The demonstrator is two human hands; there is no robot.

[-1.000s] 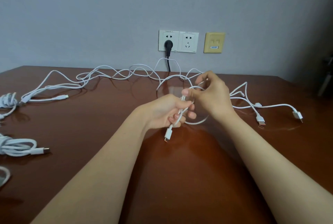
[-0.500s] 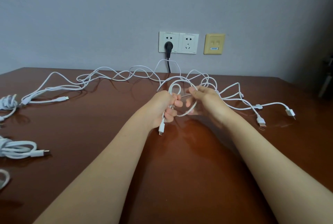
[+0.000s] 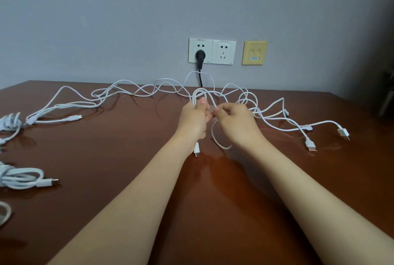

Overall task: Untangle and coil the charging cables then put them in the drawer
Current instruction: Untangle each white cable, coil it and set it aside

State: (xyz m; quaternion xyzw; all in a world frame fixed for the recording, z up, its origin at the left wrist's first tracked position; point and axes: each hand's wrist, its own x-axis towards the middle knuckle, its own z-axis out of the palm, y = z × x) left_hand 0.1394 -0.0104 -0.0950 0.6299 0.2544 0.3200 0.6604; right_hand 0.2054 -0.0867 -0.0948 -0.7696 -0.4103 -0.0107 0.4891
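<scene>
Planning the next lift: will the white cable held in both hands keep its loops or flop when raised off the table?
Probably floppy: the white cable sags in a slack loop below the right hand. Likely light: its connector dangles under the left hand. It may drag neighbours, since it seems to run into the tangled cables.

Front and centre: open tabletop (image 3: 119,154), room to pass.
Back: tangled cables (image 3: 140,94) sprawl along the wall (image 3: 106,19).
Left edge: coiled cables (image 3: 23,177) block.
Right: loose connectors (image 3: 310,144) lie scattered.
</scene>
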